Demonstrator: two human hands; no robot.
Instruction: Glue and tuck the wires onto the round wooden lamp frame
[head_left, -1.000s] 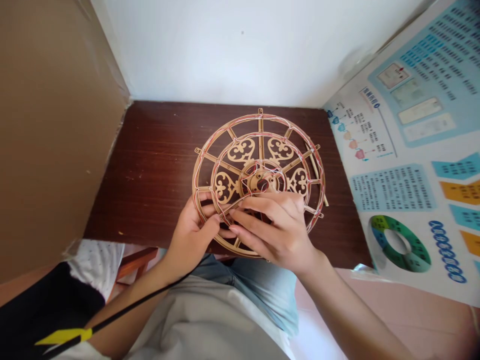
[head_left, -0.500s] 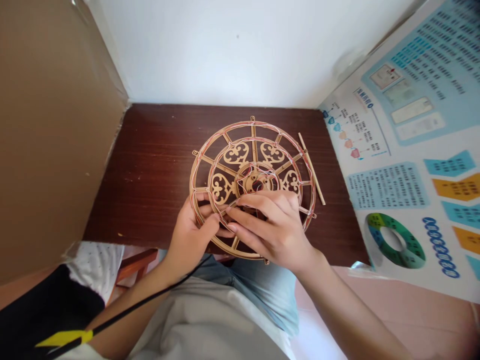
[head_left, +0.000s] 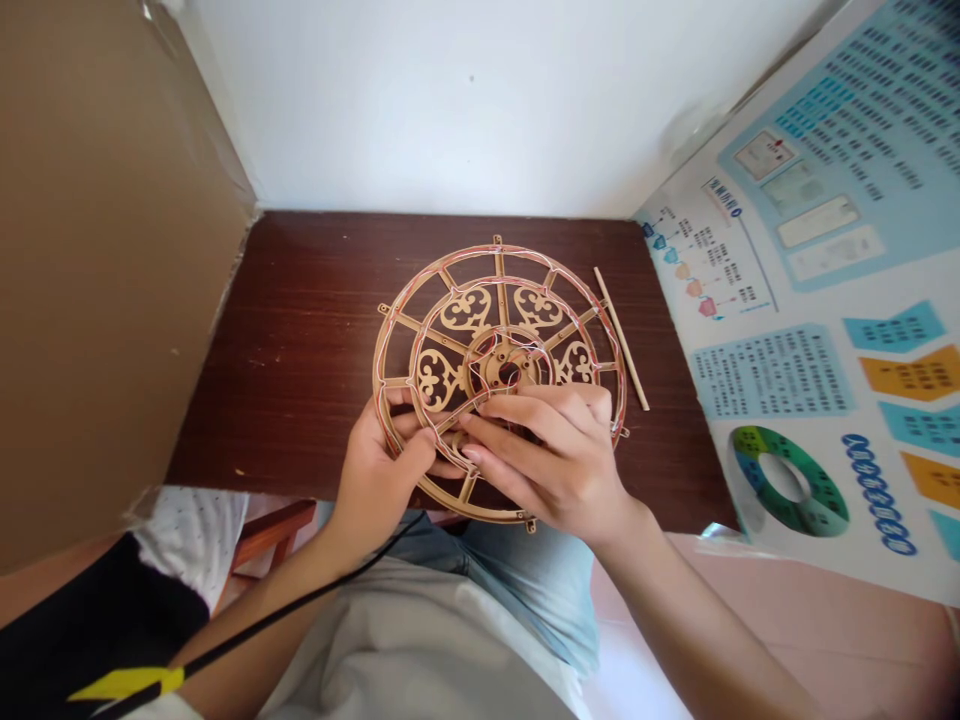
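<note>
A round wooden wheel frame (head_left: pixel 402 321), with rings, spokes and scroll-shaped cut-outs, is held tilted at the front of the table. Thin red and white wires (head_left: pixel 426 338) run along its rings and loop round the hub. My left hand (head_left: pixel 390 450) grips the lower left rim, thumb on top and fingers reaching underneath through the openings. My right hand (head_left: pixel 559 450) lies over the lower right of the wheel. Its fingers are pressed together, pinching at the wire beside a lower left spoke, just below the hub. The fingertips partly hide that spot.
A thin wooden stick (head_left: pixel 622 340) lies to the right of the wheel on the dark brown table (head_left: pixel 300 330). A brown board (head_left: pixel 112 250) stands at the left, a white wall (head_left: pixel 420 110) behind, and a printed poster (head_left: pixel 795 420) at the right. A black cable (head_left: pixel 300 603) crosses my left forearm.
The wheel and both hands have shifted very slightly; the wheel sits a little further left. My right fingers have moved slightly to the right and the grip looks the same.
</note>
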